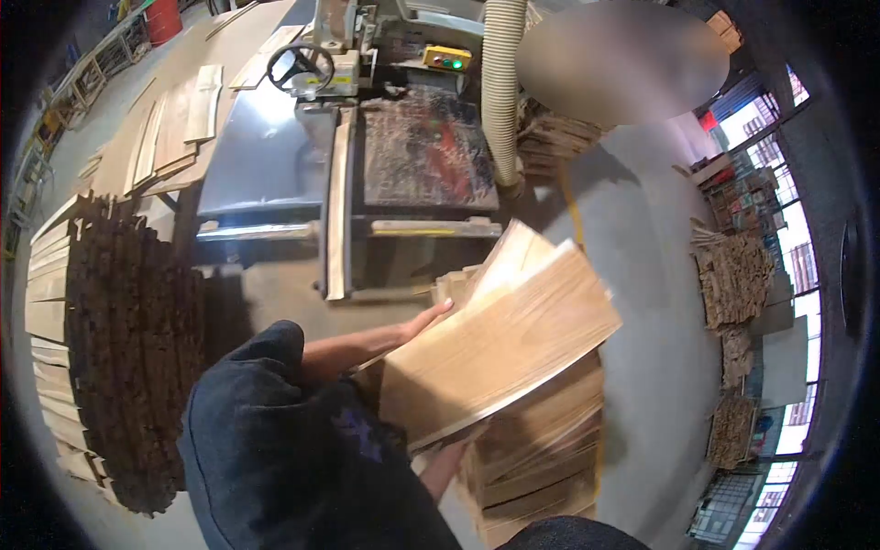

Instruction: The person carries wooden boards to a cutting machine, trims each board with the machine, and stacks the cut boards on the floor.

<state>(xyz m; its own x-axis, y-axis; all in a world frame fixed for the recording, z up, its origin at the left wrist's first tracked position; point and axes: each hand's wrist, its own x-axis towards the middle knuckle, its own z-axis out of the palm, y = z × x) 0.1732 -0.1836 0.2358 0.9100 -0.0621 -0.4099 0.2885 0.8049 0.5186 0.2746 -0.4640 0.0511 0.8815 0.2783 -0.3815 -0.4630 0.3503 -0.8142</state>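
A wide, light-brown wooden board (pixel 504 344) is held tilted in front of my body. My left hand (pixel 427 323) grips its far edge, fingertips showing along the side. My right hand (pixel 447 461) is at the near edge; its fingers are mostly hidden beneath the board. Another pale board (pixel 515 259) shows just behind the held one; whether it is in my grip too is unclear. Below lies a stack of wooden boards (pixel 541 449), partly covered by the held board.
Ahead stands a saw machine with a metal table (pixel 266 165), a handwheel (pixel 300 69), a yellow control box (pixel 446 59) and a ribbed hose (pixel 501 92). A tall stack of dark-edged boards (pixel 133 348) is at left. Loose planks (pixel 188 119) lie behind it. A blurred person's area is at upper right.
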